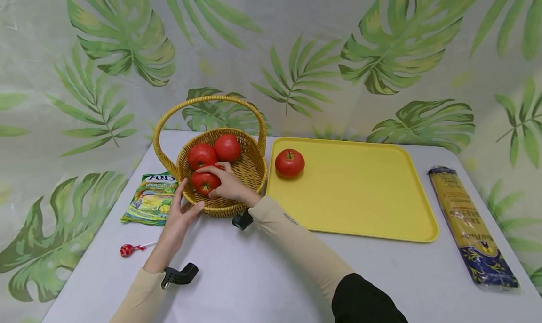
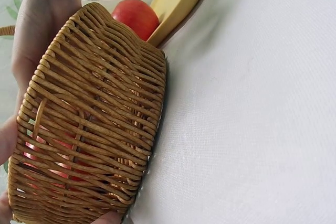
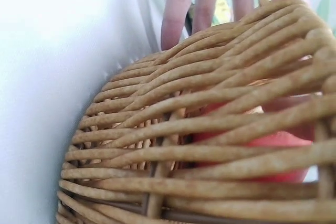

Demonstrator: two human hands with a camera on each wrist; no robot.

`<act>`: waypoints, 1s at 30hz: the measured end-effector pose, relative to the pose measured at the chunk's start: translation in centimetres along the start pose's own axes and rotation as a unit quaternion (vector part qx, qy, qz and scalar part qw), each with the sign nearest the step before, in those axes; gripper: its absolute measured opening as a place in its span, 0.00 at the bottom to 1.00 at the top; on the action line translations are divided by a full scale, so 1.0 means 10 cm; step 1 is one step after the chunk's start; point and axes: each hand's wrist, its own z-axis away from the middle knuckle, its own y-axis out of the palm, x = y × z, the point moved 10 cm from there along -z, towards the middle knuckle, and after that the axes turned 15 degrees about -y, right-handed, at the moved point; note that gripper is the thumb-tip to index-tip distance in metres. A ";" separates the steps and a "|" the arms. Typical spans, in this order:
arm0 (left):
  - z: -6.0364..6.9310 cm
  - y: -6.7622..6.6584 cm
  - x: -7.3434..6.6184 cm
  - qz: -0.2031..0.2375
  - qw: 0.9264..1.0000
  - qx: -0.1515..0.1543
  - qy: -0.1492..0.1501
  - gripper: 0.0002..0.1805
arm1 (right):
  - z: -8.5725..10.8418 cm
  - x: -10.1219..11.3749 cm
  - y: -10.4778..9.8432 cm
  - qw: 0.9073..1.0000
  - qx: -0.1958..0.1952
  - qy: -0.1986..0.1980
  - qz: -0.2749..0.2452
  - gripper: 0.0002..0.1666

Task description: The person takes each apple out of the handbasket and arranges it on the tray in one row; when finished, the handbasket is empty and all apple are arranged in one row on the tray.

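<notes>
Fingers (image 1: 211, 171) of the right hand (image 1: 232, 184) bend round the nearest apple (image 1: 201, 183), parted only by its width, and from where I watch I judge that they have hold of it. That apple sits inside the basket (image 1: 220, 212), in the near left part, directly under the palm and toward the left from the wrist; being round, it offers me no long axis to line up with. The left hand (image 1: 179, 219) is just outside the basket's near left rim, fingers spread and fairly straight against the weave, grasping no apple. The right hand is the nearer one, since the basket wall stands between the left hand and the fruit. Two more apples (image 1: 202, 156) (image 1: 227, 147) lie farther back in the basket, and another apple (image 1: 290, 163) is on the yellow tray (image 1: 355, 191) to its right. I can't make out the held apple's underside, or whether it touches the basket floor; both wrist views show me only red through gaps in the weave, and the right fingertips are partly hidden.
</notes>
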 end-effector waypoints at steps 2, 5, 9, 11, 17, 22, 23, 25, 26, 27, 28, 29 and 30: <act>0.00 0.00 0.00 -0.002 1.000 -0.002 -0.002 0.44 | 0.01 -0.03 -0.03 1.000 -0.010 0.013 -0.014 0.39; 0.00 0.00 0.00 -0.004 1.000 -0.004 -0.005 0.44 | 0.03 -0.07 -0.08 0.999 -0.019 0.032 -0.029 0.39; 0.01 0.00 0.00 -0.007 1.000 -0.005 -0.004 0.44 | 0.07 -0.12 -0.12 0.996 -0.024 0.053 -0.064 0.35; 0.01 0.00 0.00 -0.008 1.000 -0.005 -0.003 0.44 | 0.08 -0.13 -0.14 0.994 -0.026 0.049 -0.098 0.34; 0.01 0.00 0.00 -0.008 1.000 -0.004 -0.001 0.44 | 0.12 -0.05 -0.24 0.976 -0.016 0.027 -0.215 0.33; 0.01 0.00 0.00 -0.005 1.000 -0.001 0.000 0.44 | 0.21 0.03 -0.40 0.964 -0.010 0.028 -0.263 0.33; 0.01 0.00 0.00 -0.004 1.000 -0.001 0.000 0.44 | 0.23 0.04 -0.44 0.963 -0.011 0.028 -0.267 0.33; 0.01 0.00 0.00 -0.003 1.000 -0.001 -0.001 0.44 | 0.28 0.06 -0.53 0.961 -0.014 0.028 -0.276 0.32; 0.01 0.00 0.00 -0.002 1.000 -0.001 -0.001 0.44 | 0.31 0.07 -0.57 0.960 -0.015 0.028 -0.279 0.32; 0.01 0.00 0.00 -0.002 1.000 -0.002 0.000 0.44 | 0.34 0.07 -0.62 0.959 -0.015 0.028 -0.282 0.32; 0.01 0.00 0.00 -0.001 1.000 -0.003 -0.001 0.44 | 0.37 0.08 -0.67 0.958 -0.017 0.028 -0.284 0.32; 0.01 0.00 0.00 0.000 1.000 -0.005 -0.002 0.44 | 0.40 0.07 -0.72 0.958 -0.019 0.029 -0.286 0.32; 0.01 -0.01 0.00 0.001 1.000 -0.005 -0.002 0.44 | 0.44 0.07 -0.77 0.957 -0.020 0.029 -0.287 0.32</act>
